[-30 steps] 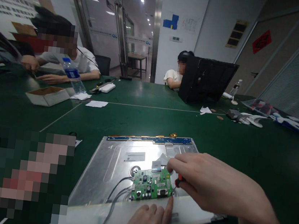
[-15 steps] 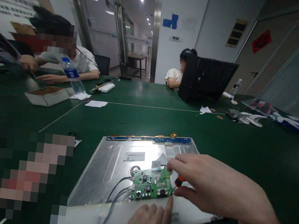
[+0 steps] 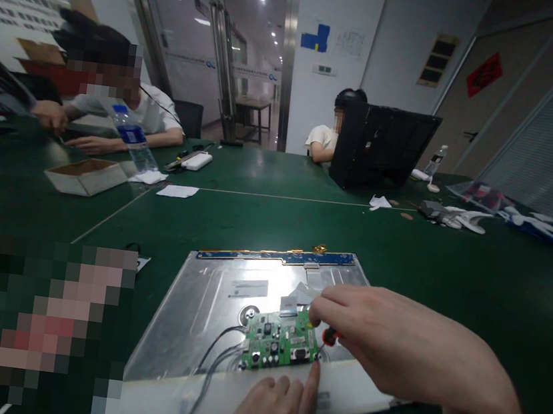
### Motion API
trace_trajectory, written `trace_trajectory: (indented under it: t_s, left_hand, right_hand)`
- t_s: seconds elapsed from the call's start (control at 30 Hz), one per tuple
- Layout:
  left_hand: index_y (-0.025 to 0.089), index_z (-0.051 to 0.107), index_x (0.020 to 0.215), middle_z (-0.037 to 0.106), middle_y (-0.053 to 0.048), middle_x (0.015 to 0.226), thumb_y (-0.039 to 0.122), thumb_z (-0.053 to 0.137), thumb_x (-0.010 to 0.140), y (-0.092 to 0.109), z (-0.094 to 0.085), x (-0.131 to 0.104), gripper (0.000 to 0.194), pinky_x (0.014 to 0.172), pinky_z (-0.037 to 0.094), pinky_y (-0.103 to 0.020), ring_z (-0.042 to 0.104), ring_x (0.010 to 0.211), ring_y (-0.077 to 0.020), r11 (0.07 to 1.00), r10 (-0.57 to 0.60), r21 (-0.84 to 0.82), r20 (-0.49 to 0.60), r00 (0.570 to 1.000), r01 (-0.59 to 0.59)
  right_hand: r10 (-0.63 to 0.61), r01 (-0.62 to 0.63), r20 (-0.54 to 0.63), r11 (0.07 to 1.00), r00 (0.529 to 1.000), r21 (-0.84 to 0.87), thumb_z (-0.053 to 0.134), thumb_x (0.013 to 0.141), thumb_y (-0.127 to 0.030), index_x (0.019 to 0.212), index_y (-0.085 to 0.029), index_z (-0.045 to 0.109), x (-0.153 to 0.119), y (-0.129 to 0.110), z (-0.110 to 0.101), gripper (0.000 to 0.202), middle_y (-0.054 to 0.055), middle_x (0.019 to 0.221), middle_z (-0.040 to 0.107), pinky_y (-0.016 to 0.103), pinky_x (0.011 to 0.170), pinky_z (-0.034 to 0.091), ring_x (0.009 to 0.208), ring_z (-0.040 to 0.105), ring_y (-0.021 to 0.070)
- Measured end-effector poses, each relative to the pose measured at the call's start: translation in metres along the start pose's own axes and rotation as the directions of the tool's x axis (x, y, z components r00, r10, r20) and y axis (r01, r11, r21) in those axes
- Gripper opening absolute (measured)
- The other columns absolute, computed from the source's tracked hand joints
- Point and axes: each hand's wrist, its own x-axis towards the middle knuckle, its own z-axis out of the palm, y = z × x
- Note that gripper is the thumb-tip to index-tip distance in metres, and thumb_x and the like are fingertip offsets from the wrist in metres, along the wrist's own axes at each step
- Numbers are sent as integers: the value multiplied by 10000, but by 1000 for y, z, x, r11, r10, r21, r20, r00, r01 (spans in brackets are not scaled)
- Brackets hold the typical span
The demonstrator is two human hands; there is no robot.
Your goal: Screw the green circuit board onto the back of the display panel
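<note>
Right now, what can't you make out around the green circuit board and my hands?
- Head view: the handle of the red-and-black screwdriver is mostly hidden by the right hand.
- Head view: its tip at the corner of the green circuit board is too small to tell if it's seated.
- Head view: print on the pale rectangular label is too small.
- Head view: the grey cable's far end is cut off by the bottom edge.

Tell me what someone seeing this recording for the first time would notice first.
Probably the bright green circuit board, lying on the silvery metal panel low in the middle of the view. Right beside it, the right hand holds a red-and-black screwdriver at the board's corner, where the left hand points a finger. Beyond, the big black monitor-like casing stands across the green table.
</note>
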Motion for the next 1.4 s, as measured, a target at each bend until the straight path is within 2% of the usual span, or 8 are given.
trace_trajectory:
  t_s: [0.6,0.77,1.07,1.27,1.4]
  left_hand:
    - [-29,367,1346,662,-119,843,396,584,885,1,1,0,663,532,528,-331,642,674,-246,1000,6,12,-52,999,-5]
    - [-29,388,1318,659,-117,819,392,596,871,1,4,-1,649,525,508,-324,635,664,-244,1000,3,13,-77,997,-2]
    - [-38,287,1366,644,-113,827,366,535,902,0,10,-1,663,516,476,-318,621,671,-242,1000,5,-2,-122,992,-5]
    - [-34,345,1329,651,-117,833,367,568,880,1,6,-1,643,514,477,-317,624,670,-244,1000,5,2,-97,995,-5]
    - [-38,352,1328,650,-111,815,372,586,868,1,7,-1,659,506,471,-313,622,658,-239,1000,-1,6,-132,991,2]
  right_hand:
    - [71,-73,-52,997,996,-40,534,800,-40,995,-218,534,2,-1,4,264,-4,926,605,282,605,360,777,542,152]
    - [76,-78,-57,996,995,-30,529,815,-57,945,-205,540,3,-2,3,197,-1,885,605,281,604,355,752,540,147]
    - [86,-88,-54,996,995,-24,523,818,-55,955,-203,538,2,-3,1,201,3,888,608,286,606,359,764,554,152]
    - [84,-86,-53,996,995,-21,525,824,-63,964,-198,546,1,-4,0,196,15,892,614,288,607,365,772,568,157]
    - [109,-110,-54,994,993,-22,544,836,-103,916,-203,529,-1,-3,-3,129,3,865,606,284,598,359,744,555,152]
